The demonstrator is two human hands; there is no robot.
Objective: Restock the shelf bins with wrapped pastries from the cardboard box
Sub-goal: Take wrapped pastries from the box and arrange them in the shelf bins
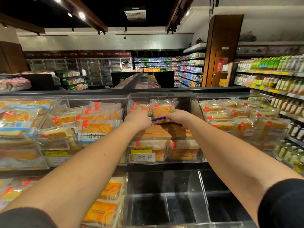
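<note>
Both arms reach into a clear acrylic bin (194, 102) on the top shelf, centre. My right hand (176, 116) grips the lower edge of a wrapped pastry (162, 111) that stands upright at the back of the bin. My left hand (139, 118) is curled over a second wrapped pastry (139, 106) just to the left, mostly hiding it. Both packs are clear with red and green labels. The cardboard box is not in view.
Neighbouring bins left (92, 119) and right (238, 116) hold several wrapped cakes. Below sits a bin with loaves and a price tag (142, 157). An acrylic bin (202, 183) is on the lowest shelf. Bottle shelves (279, 76) line the right aisle. A person (125, 66) stands far back.
</note>
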